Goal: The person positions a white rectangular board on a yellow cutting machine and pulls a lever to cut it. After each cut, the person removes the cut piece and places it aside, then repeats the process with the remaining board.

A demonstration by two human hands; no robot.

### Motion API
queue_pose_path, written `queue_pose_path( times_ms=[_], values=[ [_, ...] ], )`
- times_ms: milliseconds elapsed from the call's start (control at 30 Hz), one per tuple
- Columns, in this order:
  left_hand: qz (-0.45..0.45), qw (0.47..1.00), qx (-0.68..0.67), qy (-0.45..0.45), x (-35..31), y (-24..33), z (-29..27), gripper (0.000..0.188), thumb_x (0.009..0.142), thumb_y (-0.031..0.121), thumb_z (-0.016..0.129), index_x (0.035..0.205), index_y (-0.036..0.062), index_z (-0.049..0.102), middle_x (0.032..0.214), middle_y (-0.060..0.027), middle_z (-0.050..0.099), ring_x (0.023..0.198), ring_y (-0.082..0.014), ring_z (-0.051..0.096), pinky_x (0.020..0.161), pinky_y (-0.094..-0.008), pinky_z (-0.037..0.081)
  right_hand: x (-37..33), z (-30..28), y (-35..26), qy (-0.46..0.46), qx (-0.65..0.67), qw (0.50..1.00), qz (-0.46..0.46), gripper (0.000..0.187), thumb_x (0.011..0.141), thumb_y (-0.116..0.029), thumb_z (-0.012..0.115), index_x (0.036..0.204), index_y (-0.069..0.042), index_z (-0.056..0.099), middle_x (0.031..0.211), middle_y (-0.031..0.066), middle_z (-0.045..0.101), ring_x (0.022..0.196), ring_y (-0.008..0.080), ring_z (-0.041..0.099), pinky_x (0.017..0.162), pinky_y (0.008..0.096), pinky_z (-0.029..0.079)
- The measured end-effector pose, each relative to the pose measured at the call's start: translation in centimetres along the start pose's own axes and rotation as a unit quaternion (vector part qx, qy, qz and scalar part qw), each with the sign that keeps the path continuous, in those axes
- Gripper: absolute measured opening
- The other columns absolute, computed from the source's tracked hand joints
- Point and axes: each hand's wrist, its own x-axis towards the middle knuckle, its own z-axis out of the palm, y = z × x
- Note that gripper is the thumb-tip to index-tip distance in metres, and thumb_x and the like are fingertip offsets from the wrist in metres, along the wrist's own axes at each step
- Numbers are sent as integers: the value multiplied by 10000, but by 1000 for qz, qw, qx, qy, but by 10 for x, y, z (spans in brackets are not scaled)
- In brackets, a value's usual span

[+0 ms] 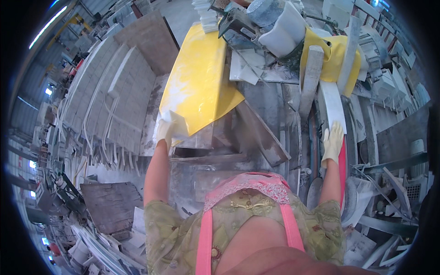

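My left hand (165,130), in a pale glove, is closed on a small white tile (180,123) at the near left end of a yellow sheet (195,78). The tile tilts against the sheet's edge, and part of my fingers is hidden. The sheet has white dusty patches and drapes over a raised surface. Off to the right, my gloved right hand (333,142) lies with its fingers stretched along a long white strip (332,103). A red strip (342,169) runs beside my right wrist.
Tall pale slabs (130,87) lean in rows at the left. A brown board (262,133) slants between my hands. A second yellow cover (332,55) hangs behind two upright posts. A white stack (206,16) stands at the sheet's far end; stone scraps (247,64) lie beyond.
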Motion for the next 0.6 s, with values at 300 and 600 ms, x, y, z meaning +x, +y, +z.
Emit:
queue_pose_path(
  times_ms=[300,600],
  values=[
    [-28,992,18,120,-23,31,15,670,757,370,745,1209,-107,612,1139,-321,679,1065,-425,680,886,-456,526,-6,15,-8,-21,-23,999,25,738,952,-363,600,1509,66,376,1575,274,369,1479,428,307,1257,491,198],
    [2,986,-41,162,-5,11,34,614,817,347,719,1230,-95,612,1171,-305,662,1081,-411,658,898,-450,512,-11,23,-10,67,-6,997,30,667,965,-378,605,1440,72,473,1498,279,467,1449,432,358,1248,505,218]
  ],
)
